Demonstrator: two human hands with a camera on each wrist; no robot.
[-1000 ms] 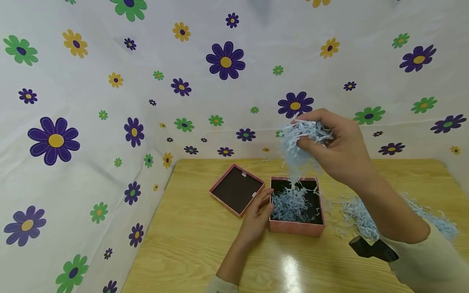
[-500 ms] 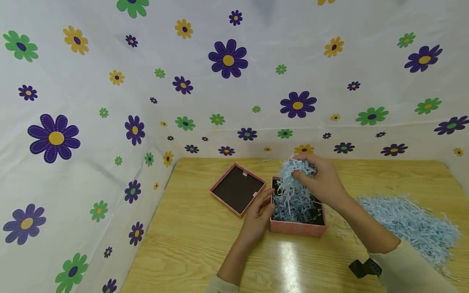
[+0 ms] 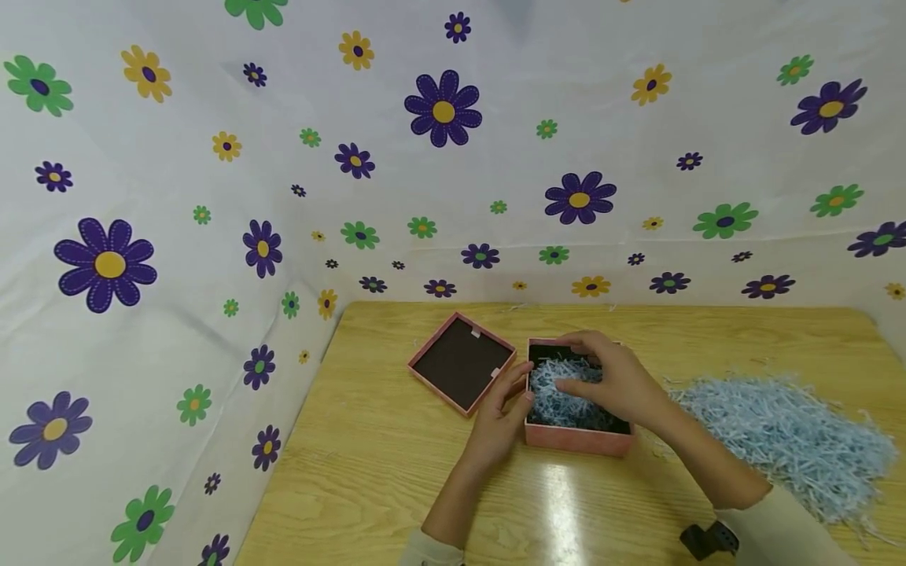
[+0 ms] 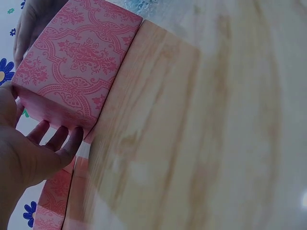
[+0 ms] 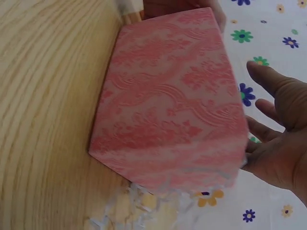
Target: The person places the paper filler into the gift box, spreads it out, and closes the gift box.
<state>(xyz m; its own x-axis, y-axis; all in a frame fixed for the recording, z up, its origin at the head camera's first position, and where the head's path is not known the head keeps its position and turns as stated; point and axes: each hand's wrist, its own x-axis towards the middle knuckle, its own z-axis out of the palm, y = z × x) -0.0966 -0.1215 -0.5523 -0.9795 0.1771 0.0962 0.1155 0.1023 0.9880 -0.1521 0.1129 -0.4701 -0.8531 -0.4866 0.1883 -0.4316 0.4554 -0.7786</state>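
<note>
A pink-patterned box (image 3: 579, 439) with a black inside stands on the table, holding a clump of light blue shredded paper (image 3: 557, 397). My right hand (image 3: 623, 381) hovers over the box's right side, thumb apart from the fingers and above the paper. In the right wrist view, nothing shows between this hand's thumb and fingers (image 5: 266, 129); some fingertips are behind the box wall. My left hand (image 3: 494, 420) rests against the box's left wall. The left wrist view shows its fingers (image 4: 57, 139) spread along that wall, with the thumb near the upper edge.
The box lid (image 3: 463, 363) lies inside-up to the left, turned at an angle. A large heap of blue shredded paper (image 3: 793, 440) spreads over the right of the wooden table (image 3: 354, 472). Loose shreds lie near the box. A flowered cloth (image 3: 495, 173) rises behind.
My right hand has come down from above the box to its opening and let go of the clump of shredded paper, which lies inside. My left hand has stayed against the box.
</note>
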